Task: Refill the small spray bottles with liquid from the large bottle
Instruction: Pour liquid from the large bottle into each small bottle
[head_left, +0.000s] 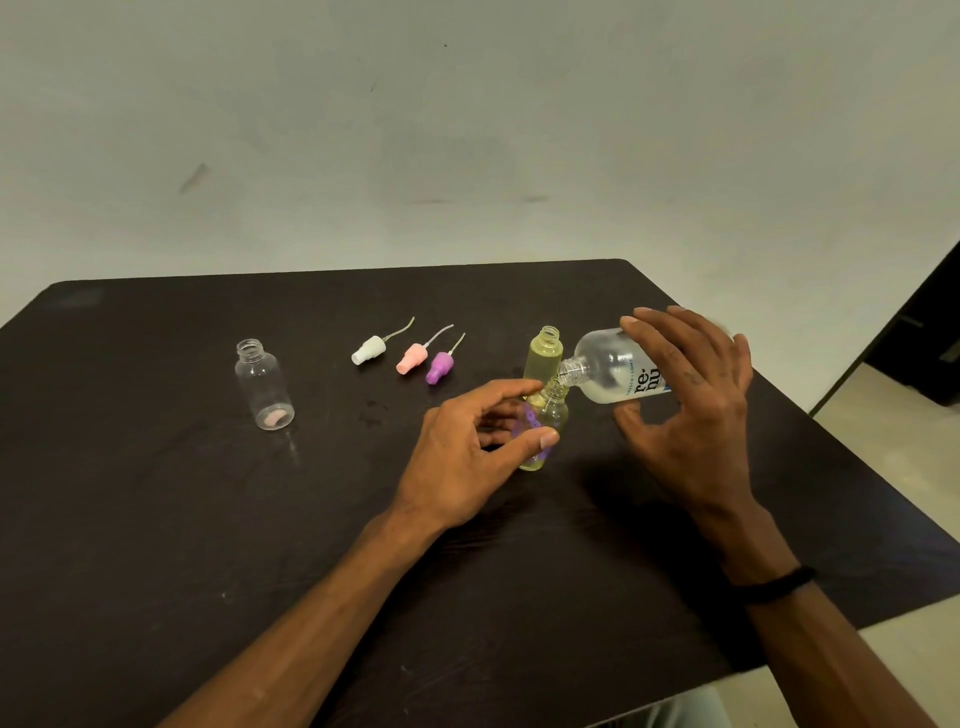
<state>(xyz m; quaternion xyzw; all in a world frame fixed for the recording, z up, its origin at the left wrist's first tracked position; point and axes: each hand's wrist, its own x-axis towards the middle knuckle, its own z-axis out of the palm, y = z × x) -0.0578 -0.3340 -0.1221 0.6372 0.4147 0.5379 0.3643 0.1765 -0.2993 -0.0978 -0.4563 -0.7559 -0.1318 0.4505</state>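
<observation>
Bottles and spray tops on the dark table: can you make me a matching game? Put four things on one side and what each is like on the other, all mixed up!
Things:
1. clear small plastic bottle on the left
2. small bottle standing behind the left hand
3. large clear labelled bottle
4. purple plastic spray top

What it is like:
A. tipped over, pouring, held by the right hand
B. lying on the table beside a pink spray top
C. almost empty, standing alone
D. full of yellowish liquid

Pairs: 1-C, 2-D, 3-A, 4-B

Three small bottles (264, 385) (544, 357) (543, 431); three spray caps (369, 349) (412, 358) (440, 366) — one large bottle (615, 375).
</observation>
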